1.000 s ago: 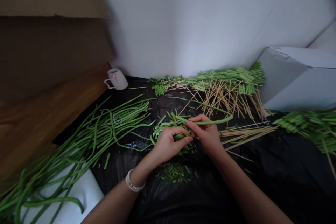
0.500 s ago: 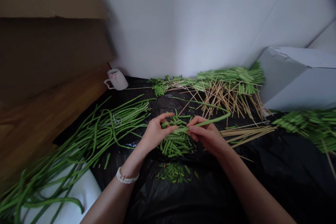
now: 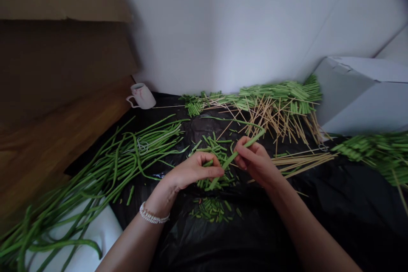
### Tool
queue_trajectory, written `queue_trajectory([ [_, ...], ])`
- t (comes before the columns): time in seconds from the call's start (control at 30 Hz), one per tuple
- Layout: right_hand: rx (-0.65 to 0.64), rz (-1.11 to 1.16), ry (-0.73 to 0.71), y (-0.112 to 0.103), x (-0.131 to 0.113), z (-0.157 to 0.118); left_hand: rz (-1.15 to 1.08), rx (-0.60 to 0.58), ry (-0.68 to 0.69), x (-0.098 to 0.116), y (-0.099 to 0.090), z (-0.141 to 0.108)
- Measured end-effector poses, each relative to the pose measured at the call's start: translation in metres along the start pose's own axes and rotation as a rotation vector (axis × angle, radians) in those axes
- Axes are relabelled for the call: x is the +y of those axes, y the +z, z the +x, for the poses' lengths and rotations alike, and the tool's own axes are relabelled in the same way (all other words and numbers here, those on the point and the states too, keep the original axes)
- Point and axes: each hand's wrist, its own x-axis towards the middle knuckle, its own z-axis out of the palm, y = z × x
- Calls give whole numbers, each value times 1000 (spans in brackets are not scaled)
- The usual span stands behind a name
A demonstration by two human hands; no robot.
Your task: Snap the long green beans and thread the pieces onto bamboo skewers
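A long green bean [image 3: 256, 137] slants between my hands; past a sharp bend, its thin end trails back over the black sheet. My right hand [image 3: 253, 159] pinches it between thumb and fingers. Lower down, the thumb and curled fingers of my left hand [image 3: 199, 172] close at the bean's near end, and a short green piece [image 3: 208, 163] shows within those fingers. Directly beneath lies a pile of cut bean pieces [image 3: 218, 146]. Nearer me is a smaller heap of short bean ends [image 3: 212, 210].
Uncut long beans [image 3: 105, 170] spread across the left, partly over a white surface [image 3: 108, 225]. A mug [image 3: 143, 97] stands behind them. Skewered bean pieces [image 3: 280, 91] line the wall, with bare wooden skewers [image 3: 302, 163] in front. A white box [image 3: 357, 93] stands right; more bean pieces [image 3: 379, 151] lie beside it.
My left hand has moved down and toward me, its fingers closing. The bean has tilted from nearly level to a steep slant, its bent part shifting left.
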Motion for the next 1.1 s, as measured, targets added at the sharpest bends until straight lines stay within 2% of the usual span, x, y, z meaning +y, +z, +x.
queue_trajectory([
  [0.13,-36,-41,12,1,3,-1,-6,-15,-58,-1,5,1],
  [0.23,-9,-42,-10,1,3,-2,-30,47,-54,-5,6,3],
  [0.43,42,-81,-85,3,5,-1,-376,275,112,-10,10,11],
  [0.6,1,-174,-84,13,16,-3,-551,426,249,-8,12,16],
  [0.67,-11,-139,-71,14,17,-3,-628,399,252,-7,12,15],
  [0.8,31,7,-31,7,11,-1,-929,201,198,-2,4,11],
  [0.9,92,91,-59,0,7,2,-1042,179,246,1,-5,9],
  [1.0,57,63,-74,-2,6,2,-940,183,233,2,-5,8],
  [1.1,-63,-36,-38,1,9,-2,-706,152,158,-1,4,8],
])
